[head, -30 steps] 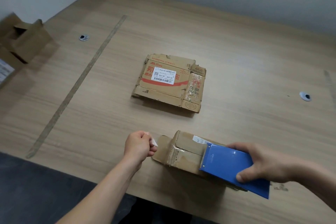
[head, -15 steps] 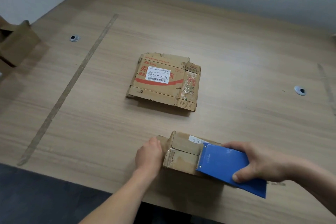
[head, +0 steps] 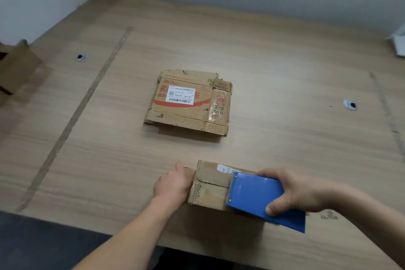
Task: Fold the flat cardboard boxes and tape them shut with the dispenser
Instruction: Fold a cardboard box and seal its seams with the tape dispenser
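Taping is under way: the folded box (head: 211,186) sits at the table's (head: 285,72) near edge, the left hand (head: 173,184) pressing its end flap, fingers hidden. The right hand (head: 300,193) grips the blue dispenser (head: 258,197) atop it. Next probably comes drawing tape along the seam; a flat box (head: 188,105) waits beyond

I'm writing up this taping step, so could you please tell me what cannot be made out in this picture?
All in the head view:
- Tape roll: hidden under the blue tape dispenser.
- Folded box: its left end is covered by the left hand, its right part by the dispenser and the right hand.
- Shipping label on the flat box: print too small.
- Open box: blurred, cut by the left edge.
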`<state>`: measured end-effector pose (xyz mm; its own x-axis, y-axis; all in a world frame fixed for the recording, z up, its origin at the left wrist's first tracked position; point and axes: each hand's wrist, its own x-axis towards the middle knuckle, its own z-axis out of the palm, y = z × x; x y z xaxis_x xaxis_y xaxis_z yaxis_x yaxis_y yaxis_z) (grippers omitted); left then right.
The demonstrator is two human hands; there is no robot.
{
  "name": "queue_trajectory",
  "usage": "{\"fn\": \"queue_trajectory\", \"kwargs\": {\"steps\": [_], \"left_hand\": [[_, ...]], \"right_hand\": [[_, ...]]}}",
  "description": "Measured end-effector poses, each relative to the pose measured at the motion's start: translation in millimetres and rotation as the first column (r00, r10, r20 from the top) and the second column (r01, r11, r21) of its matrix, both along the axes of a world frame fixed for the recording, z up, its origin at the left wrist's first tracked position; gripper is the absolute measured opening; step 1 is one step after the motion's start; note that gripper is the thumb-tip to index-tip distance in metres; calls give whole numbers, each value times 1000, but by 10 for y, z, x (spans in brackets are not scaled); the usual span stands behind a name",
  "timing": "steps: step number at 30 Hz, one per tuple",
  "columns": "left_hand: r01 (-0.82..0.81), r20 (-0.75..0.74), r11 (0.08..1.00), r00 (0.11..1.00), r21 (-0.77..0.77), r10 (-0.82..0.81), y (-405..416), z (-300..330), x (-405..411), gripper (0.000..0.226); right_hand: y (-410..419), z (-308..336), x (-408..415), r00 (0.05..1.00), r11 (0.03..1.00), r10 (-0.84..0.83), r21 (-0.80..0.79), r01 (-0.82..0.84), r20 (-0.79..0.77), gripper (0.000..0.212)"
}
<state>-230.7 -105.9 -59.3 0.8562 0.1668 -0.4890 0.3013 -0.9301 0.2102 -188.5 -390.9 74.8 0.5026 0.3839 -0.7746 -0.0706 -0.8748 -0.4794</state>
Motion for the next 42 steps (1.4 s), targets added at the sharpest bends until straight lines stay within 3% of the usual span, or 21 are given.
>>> {"fn": "queue_trajectory", "kwargs": {"steps": [3,5,6,8,11,15,24,27,36,42], "left_hand": [[-154,25,987,988,40,153,129,27,-37,46],[-266,256,950,918,-164,302,122,100,-117,48],[-198,397,932,863,-304,313,44,173,-191,52],[130,540,921,836,-366,97,-206,344,-348,61],[460,385,877,841,-140,-380,-443,265,-468,70],[562,354,812,736,155,-577,-405,97,-438,96],[563,350,785,702,260,-620,-408,39,-407,92],[558,367,779,688,285,-627,-408,27,-418,106],[548,355,776,690,313,-631,-430,43,-410,115],[547,375,772,675,324,-636,-431,44,-419,115]], "right_hand": [[16,6,-3,1000,1000,5,10,-5,-4,66],[11,-2,-2,1000,1000,0,11,0,-10,66],[11,-2,4,1000,1000,3,7,-3,-9,65],[10,-6,20,1000,1000,19,7,-19,-8,61],[8,0,17,1000,999,31,12,-31,2,61],[-55,-32,33,999,999,37,28,-37,16,61],[-1081,147,-40,993,996,-79,24,81,-90,71],[-1285,166,-86,989,994,-110,8,111,-100,75],[-1561,182,-131,992,991,-93,-107,83,-87,69],[-1298,40,-103,997,981,-27,-192,13,-67,61]]}}
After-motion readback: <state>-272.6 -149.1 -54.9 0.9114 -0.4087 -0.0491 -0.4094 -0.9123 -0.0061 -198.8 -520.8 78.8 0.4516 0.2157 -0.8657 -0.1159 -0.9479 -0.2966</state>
